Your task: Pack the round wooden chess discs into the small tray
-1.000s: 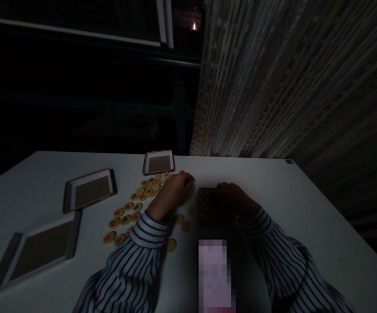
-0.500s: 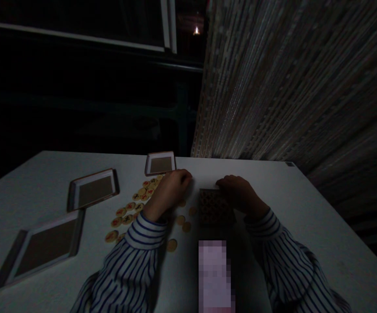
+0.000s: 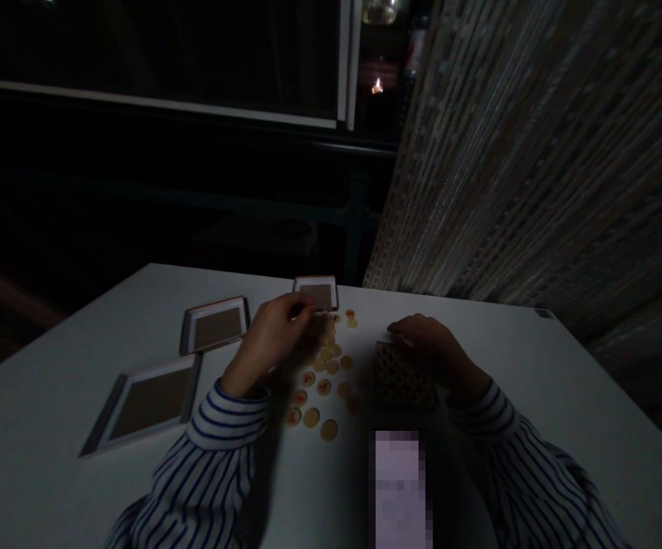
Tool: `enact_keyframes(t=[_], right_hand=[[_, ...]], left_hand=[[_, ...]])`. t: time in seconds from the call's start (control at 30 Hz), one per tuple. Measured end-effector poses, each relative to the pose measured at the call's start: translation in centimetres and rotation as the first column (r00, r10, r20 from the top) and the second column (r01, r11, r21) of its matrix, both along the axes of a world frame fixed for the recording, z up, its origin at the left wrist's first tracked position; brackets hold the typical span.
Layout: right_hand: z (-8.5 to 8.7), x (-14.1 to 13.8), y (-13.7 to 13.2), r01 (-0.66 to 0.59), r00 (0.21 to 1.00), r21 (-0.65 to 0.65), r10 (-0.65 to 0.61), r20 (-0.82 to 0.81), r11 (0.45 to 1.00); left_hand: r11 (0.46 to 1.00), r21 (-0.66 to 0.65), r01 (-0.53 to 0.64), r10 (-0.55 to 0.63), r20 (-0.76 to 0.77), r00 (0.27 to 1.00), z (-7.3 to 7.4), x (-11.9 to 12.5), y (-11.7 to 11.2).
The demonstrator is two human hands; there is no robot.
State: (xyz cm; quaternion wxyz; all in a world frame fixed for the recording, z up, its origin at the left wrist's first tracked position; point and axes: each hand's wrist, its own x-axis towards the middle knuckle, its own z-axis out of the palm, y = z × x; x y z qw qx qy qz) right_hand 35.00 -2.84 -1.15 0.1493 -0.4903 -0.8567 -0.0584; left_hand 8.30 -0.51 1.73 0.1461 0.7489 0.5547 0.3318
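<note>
Several round yellow game discs [image 3: 320, 379] with red marks lie scattered on the white table [image 3: 537, 396]. My left hand [image 3: 272, 337] hovers over the left side of the pile. Its fingers are curled into a pinch near a small tray [image 3: 316, 292], and what they hold is too dark to make out. My right hand [image 3: 429, 341] rests on the far edge of a dark patterned box [image 3: 400, 379], fingers bent over its rim. Both arms wear blue-striped white sleeves.
Two larger white-rimmed trays with brown insides, one [image 3: 216, 326] behind the other [image 3: 151, 398], lie to the left. A woven blind [image 3: 537, 152] hangs behind the table on the right. A dark window with a small light is at the back. The room is dim.
My left hand has lifted off the discs and drawn back to the left, toward the small tray. My right hand has stayed on the patterned box. The view has shifted.
</note>
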Motion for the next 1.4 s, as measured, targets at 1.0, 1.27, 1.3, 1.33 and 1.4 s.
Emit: enact_keyframes(t=[1.0, 1.27, 1.3, 1.33, 1.4], right_hand=[[-1.5, -18.4, 7.8, -0.300, 0.907, -0.345, 0.378, 0.187, 0.889], [-1.8, -18.9, 7.8, -0.263, 0.901, -0.348, 0.358, 0.246, 0.900], [-1.8, -18.9, 7.8, -0.259, 0.900, -0.354, 0.358, 0.250, 0.899], [-1.9, -18.9, 7.8, -0.258, 0.902, -0.357, 0.357, 0.245, 0.898], [-2.0, -18.9, 7.9, -0.262, 0.918, -0.357, 0.346, 0.194, 0.896]], left_hand=[[0.956, -0.008, -0.295, 0.293, 0.137, 0.946, -9.2, -6.6, -1.7], [0.944, -0.026, -0.329, 0.329, 0.162, 0.930, -8.7, -6.6, -1.8], [0.943, -0.028, -0.331, 0.331, 0.165, 0.929, -8.7, -6.6, -1.8], [0.943, -0.029, -0.331, 0.331, 0.168, 0.929, -8.7, -6.6, -1.8], [0.945, -0.031, -0.327, 0.327, 0.179, 0.928, -8.7, -6.6, -1.8]])
